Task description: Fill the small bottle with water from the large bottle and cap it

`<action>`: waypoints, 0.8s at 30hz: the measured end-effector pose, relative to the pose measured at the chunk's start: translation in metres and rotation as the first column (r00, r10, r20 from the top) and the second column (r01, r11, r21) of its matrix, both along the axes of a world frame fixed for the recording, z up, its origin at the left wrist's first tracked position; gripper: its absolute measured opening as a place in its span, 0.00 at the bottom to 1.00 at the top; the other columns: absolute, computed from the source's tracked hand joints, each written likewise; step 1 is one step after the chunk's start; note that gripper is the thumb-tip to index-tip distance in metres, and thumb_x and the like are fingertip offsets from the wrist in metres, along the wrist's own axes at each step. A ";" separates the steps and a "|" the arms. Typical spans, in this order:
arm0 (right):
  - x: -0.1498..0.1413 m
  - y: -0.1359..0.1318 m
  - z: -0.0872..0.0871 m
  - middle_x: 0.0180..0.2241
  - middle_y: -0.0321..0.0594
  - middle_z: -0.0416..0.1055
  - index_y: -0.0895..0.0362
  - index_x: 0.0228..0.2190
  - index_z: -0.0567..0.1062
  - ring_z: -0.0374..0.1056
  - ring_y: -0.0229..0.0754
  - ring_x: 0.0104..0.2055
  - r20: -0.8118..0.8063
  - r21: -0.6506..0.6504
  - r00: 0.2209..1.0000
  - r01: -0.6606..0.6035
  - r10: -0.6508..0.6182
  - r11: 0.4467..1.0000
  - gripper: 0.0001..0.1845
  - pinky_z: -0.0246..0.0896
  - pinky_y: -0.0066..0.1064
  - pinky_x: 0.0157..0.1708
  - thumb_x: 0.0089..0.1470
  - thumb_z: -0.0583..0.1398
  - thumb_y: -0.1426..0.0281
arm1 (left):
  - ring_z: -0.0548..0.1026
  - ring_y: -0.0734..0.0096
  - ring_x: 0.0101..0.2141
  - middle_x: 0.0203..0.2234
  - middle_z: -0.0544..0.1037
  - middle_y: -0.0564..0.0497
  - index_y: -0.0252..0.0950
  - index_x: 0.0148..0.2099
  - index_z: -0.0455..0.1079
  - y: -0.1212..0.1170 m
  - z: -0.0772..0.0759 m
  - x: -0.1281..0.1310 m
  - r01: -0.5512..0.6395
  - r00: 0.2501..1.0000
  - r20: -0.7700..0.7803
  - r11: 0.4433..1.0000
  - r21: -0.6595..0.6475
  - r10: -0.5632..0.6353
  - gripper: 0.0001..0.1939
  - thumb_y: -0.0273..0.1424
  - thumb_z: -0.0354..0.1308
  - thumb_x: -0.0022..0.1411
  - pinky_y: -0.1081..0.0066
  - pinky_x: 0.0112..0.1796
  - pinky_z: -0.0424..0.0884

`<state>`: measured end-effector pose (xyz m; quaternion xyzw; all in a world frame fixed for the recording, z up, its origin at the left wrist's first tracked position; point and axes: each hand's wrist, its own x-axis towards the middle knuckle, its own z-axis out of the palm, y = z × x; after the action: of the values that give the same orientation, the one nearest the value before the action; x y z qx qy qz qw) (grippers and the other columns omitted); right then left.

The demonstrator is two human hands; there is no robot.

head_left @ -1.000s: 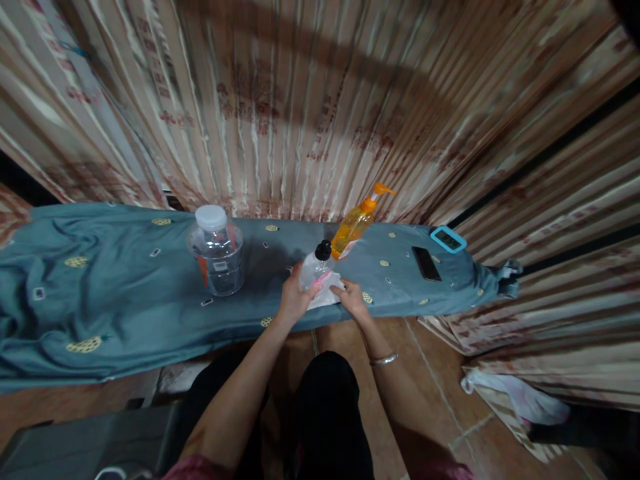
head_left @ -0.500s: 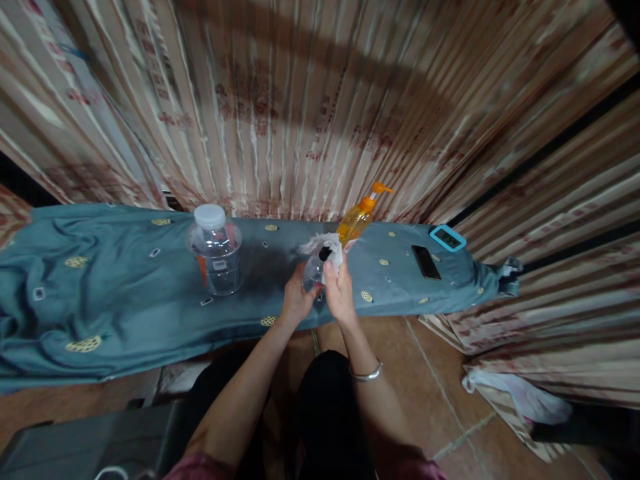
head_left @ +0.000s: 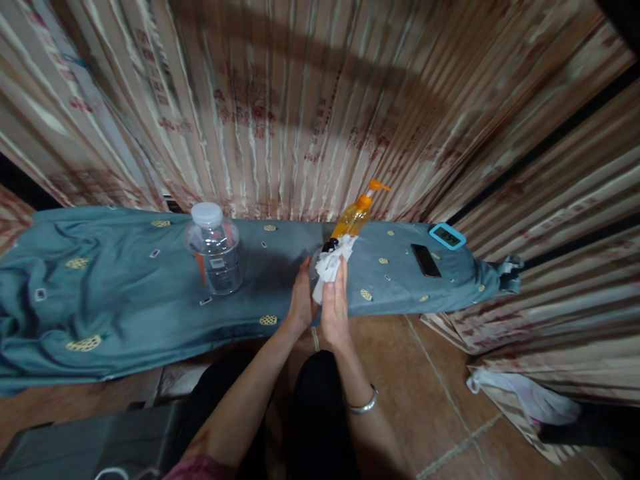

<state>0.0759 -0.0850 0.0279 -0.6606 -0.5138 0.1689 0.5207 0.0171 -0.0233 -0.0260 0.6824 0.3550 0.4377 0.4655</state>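
My left hand (head_left: 301, 300) holds a small clear bottle with a black cap (head_left: 329, 246), most of it hidden between my hands. My right hand (head_left: 335, 305) presses a white tissue (head_left: 329, 267) against the bottle's side, fingers stretched along it. Both hands hover over the front edge of a table covered with a blue-green cloth (head_left: 125, 293). Just behind the bottle stands an orange pump bottle (head_left: 354, 217).
A large clear jar with a white lid (head_left: 215, 250) stands left of my hands. A black phone (head_left: 425, 260) and a small blue-framed clock (head_left: 447, 236) lie at the right end. Striped curtains hang behind the table. A white bag (head_left: 525, 400) lies on the tiled floor at right.
The tissue was lying on the cloth under my right hand; it has been lifted and wrapped against the small bottle, which my left hand has raised and tilted.
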 end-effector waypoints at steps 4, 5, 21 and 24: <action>0.012 0.016 -0.004 0.67 0.46 0.43 0.53 0.64 0.50 0.44 0.50 0.68 -0.096 0.076 0.994 0.053 -0.046 0.996 0.34 0.41 0.52 0.64 0.62 0.44 0.52 | 0.52 0.53 0.65 0.65 0.54 0.39 0.34 0.66 0.50 -0.012 -0.004 -0.002 0.019 1.000 0.017 0.993 0.116 -0.021 0.34 0.36 0.54 0.61 0.53 0.63 0.50; 0.015 0.018 -0.009 0.66 0.47 0.47 0.53 0.63 0.52 0.48 0.52 0.66 -0.135 0.087 0.989 0.073 -0.061 0.994 0.33 0.45 0.54 0.62 0.62 0.47 0.52 | 0.53 0.54 0.65 0.65 0.54 0.39 0.34 0.66 0.50 -0.012 -0.005 -0.003 0.021 1.000 0.020 0.990 0.141 -0.024 0.33 0.36 0.52 0.62 0.53 0.63 0.50; 0.036 0.027 -0.013 0.57 0.46 0.62 0.55 0.55 0.64 0.61 0.48 0.57 -0.365 0.105 0.929 0.099 -0.055 0.990 0.26 0.56 0.52 0.56 0.59 0.56 0.58 | 0.62 0.54 0.60 0.62 0.62 0.42 0.37 0.65 0.54 0.015 -0.011 0.010 0.025 0.998 0.057 0.999 -0.044 -0.023 0.43 0.24 0.62 0.47 0.54 0.60 0.59; 0.034 0.032 -0.035 0.51 0.45 0.66 0.57 0.51 0.68 0.66 0.45 0.50 -0.471 0.047 0.880 0.091 -0.059 0.995 0.22 0.63 0.46 0.50 0.59 0.56 0.58 | 0.63 0.55 0.60 0.62 0.63 0.43 0.39 0.65 0.54 0.015 -0.011 0.010 0.012 0.999 0.050 0.997 -0.073 -0.008 0.43 0.23 0.63 0.46 0.55 0.59 0.61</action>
<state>0.1101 -0.0529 -0.0070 -0.6015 -0.3523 0.2858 0.6576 0.0273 -0.0086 -0.0369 0.6555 0.3557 0.4391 0.5010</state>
